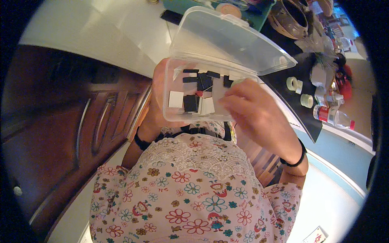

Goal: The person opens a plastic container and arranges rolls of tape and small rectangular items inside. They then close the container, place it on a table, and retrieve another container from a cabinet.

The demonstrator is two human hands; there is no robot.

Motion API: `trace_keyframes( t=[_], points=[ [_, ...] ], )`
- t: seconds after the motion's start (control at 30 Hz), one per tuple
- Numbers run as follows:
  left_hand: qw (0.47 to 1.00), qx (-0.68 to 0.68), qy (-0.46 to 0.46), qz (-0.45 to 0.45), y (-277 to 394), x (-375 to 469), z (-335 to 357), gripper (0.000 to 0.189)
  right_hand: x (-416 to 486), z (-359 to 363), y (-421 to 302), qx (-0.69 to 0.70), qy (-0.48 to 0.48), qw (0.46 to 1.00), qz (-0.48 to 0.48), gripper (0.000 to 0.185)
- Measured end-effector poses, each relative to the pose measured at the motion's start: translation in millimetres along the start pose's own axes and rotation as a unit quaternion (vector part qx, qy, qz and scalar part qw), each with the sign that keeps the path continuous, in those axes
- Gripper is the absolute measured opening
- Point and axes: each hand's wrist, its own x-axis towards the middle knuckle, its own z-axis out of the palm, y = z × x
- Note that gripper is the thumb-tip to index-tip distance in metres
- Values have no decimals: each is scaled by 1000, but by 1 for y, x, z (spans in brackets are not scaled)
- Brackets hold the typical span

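Note:
My left hand (156, 106) grips the left side of a clear plastic box (197, 119), holding it in front of my chest. Its hinged lid (218, 39) stands raised at the far side. Inside lie several black pieces (204, 81) and thin black strips (190, 71). White square pieces (176, 99) are there too, with a small red item (199, 93) between them. My right hand (249, 103) reaches over the right part of the box, fingers bent and slightly blurred. A pale item (241, 80) shows behind its knuckles; whether the fingers hold anything is hidden.
To the right, a black mat (281, 83) carries rolls of tape (307, 100) and a plastic bottle (334, 117) on its side. A brown pot (288, 19) stands farther back. A dark wooden door (70, 106) is on the left. A black flat object (171, 17) lies beyond the lid.

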Motion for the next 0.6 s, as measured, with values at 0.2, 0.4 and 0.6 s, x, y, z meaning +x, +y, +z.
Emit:
trace_keyframes(
  t=[0.2,0.4,0.6],
  points=[
    [993,-97,55,-30,5,-2,11,90,7,6,-8,53,-42,997,-46,39],
    [966,-217,135,-31,-5,7,3,63,-51,-43,22,23,197,961,193,19],
    [916,-355,167,-86,-9,-7,-8,68,-88,-34,135,-166,313,863,361,37]
  ],
)
